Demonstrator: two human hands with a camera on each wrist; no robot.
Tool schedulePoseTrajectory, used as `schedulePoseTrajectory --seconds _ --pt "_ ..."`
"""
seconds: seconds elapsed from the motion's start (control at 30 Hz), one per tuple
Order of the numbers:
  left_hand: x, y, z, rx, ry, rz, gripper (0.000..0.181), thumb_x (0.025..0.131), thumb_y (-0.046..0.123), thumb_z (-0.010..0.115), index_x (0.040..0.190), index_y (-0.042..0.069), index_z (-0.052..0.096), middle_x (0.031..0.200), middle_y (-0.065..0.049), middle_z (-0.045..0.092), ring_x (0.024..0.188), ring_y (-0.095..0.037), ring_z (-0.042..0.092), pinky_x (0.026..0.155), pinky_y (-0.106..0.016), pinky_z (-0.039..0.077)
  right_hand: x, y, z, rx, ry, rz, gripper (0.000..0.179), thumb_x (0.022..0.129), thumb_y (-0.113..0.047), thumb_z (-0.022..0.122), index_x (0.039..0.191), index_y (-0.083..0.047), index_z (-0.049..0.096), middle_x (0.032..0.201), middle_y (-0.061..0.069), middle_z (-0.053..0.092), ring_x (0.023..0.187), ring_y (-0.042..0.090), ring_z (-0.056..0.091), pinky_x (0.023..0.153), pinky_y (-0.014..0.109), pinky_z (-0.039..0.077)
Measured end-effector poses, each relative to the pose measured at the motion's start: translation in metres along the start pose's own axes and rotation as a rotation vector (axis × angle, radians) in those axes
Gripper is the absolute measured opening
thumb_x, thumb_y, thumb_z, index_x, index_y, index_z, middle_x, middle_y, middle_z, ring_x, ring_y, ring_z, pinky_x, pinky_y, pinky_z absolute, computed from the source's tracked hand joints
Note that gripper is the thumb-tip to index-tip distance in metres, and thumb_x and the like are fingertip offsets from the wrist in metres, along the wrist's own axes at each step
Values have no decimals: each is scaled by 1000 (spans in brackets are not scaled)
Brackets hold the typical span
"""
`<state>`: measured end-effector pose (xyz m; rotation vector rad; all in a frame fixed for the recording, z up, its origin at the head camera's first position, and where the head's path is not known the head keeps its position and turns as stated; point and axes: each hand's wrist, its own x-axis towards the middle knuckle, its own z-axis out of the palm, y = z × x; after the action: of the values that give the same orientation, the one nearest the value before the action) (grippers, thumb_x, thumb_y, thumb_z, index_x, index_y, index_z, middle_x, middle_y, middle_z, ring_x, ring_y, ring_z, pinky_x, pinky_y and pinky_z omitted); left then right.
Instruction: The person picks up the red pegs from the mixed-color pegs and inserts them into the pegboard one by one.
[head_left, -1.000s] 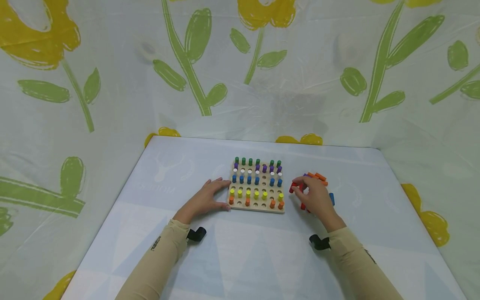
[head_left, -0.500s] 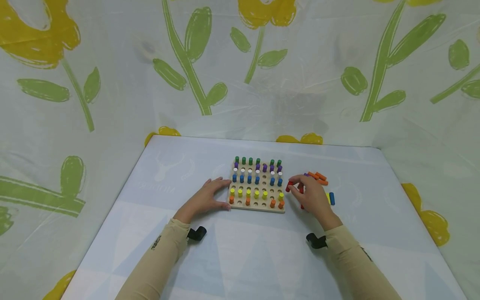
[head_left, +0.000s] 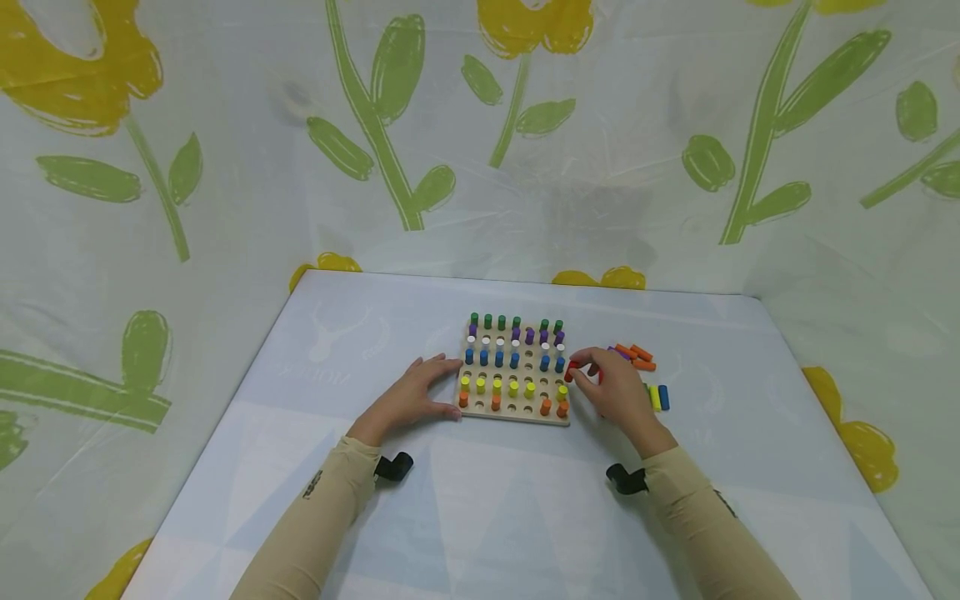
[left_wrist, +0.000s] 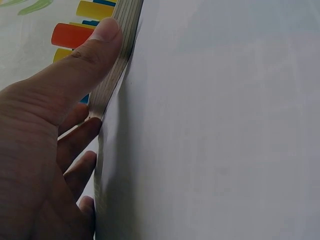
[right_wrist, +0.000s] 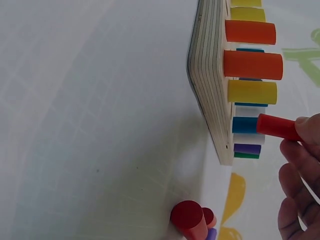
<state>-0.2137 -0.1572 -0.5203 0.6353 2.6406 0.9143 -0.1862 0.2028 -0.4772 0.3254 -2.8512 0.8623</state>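
"So, what're you holding?"
"My right hand (head_left: 618,390) is pinching a red peg (head_left: 572,372) near the right edge of the board (head_left: 525,417); my left hand (head_left: 412,395) is just touching its left side, fingers loose."

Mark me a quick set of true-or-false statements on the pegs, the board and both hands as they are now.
1. The right hand is pinching a red peg. True.
2. That red peg is standing in a hole. False: it is between the fingers, clear of the board.
3. Orange pegs stand in the row nearest the person. True.
4. The left hand is well away from the board. False: it is at the board's left edge.
5. Green pegs stand in the farthest row. True.
6. The loose orange pegs lie left of the board. False: they lie to its right.
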Motion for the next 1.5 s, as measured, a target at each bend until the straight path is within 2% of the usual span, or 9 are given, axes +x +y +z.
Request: schedulePoseTrajectory --seconds 0.23,0.67,0.93,1.5 --pt "0 0 0 -1 0 -4 96 77 49 86 156 18 42 163 -5 37 155 -25 20 128 -43 2 1 -4 1 8 -10 9 23 98 -22 70 116 -9 70 104 6 69 92 24 58 76 36 53" --pt "-2 3 -1 -12 4 -6 95 77 48 87 156 18 43 163 -5 37 155 -26 21 128 -44 3 5 -9 7 -10 -14 13 24 96 -22 73 116 -9 70 103 5 70 92 24 59 75 36 52" --pt "-1 0 -1 -11 5 -5 96 76 50 87 156 18 43 163 -5 37 155 -25 21 128 -43 3 7 -11 9 -5 -34 24 26 97 -25 72 117 -9 70 104 5 69 92 23 59 75 35 52" --pt "-2 1 -2 -3 6 16 96 77 50 86 156 16 43 162 -6 38 155 -26 21 128 -43 3 11 -11 15 -2 -35 -19 24 97 -22 72 117 -8 71 101 4 70 90 22 59 73 33 52"
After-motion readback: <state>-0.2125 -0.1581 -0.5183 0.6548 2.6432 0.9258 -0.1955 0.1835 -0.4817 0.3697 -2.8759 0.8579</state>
